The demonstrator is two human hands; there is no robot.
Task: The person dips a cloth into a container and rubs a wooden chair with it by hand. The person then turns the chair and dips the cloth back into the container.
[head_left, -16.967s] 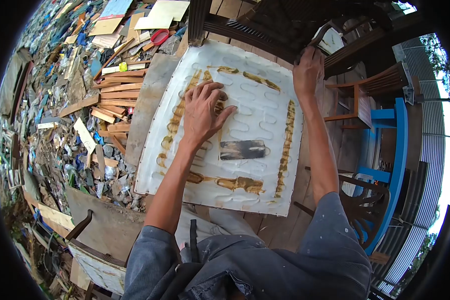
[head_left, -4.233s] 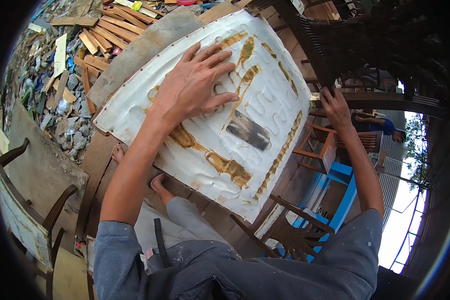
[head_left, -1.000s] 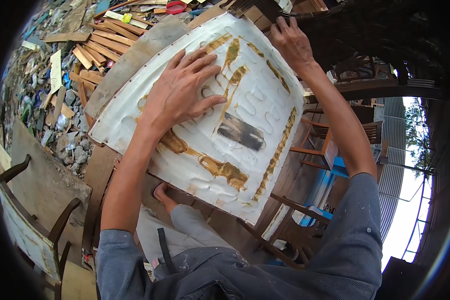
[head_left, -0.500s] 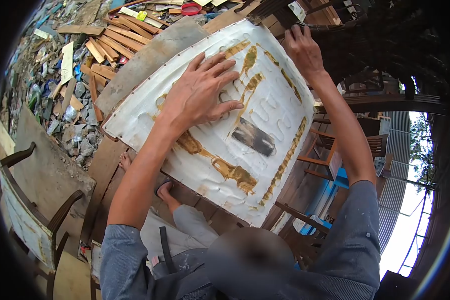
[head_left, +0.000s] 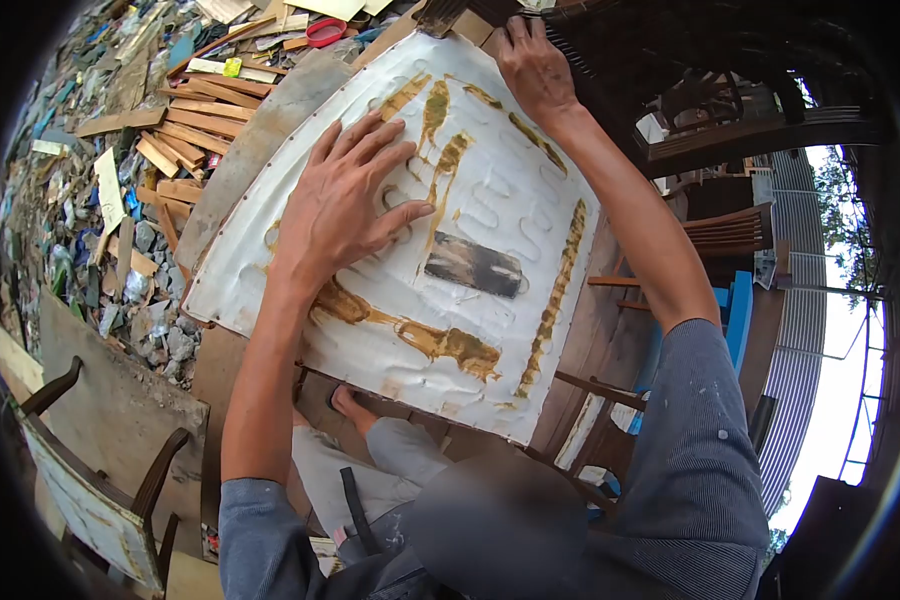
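The person's left hand (head_left: pixel 342 200) lies palm down on a large white panel (head_left: pixel 370 355), its fingers spread apart and its thumb pointing out to the side toward the panel's middle. The panel is directly beneath this hand and reaches past it on every side, tilted in the view, with a row of small dots along its edge beyond the fingers. Brown streaks (head_left: pixel 448 345) mark its surface around the hand, and a dark rectangular patch (head_left: pixel 473 265) sits just beside the thumb, on the side nearer the person's body. The right hand (head_left: pixel 536 72) is up at the panel's far edge, beyond and to the right of the left hand, its fingers bent at a dark wooden frame (head_left: pixel 570 48); whether they grip it or merely rest there, one cannot tell, as the fingertips are hard to see. To the left of the left hand, past the panel's edge, lies a grey board (head_left: pixel 305 90), with a heap of wood strips (head_left: pixel 205 120) farther out and a red ring (head_left: pixel 326 32) above them. Below and well left of the same hand stands a chair (head_left: pixel 100 505) with a white, stained surface. A blue piece (head_left: pixel 739 320) shows far to the right of the dark patch.
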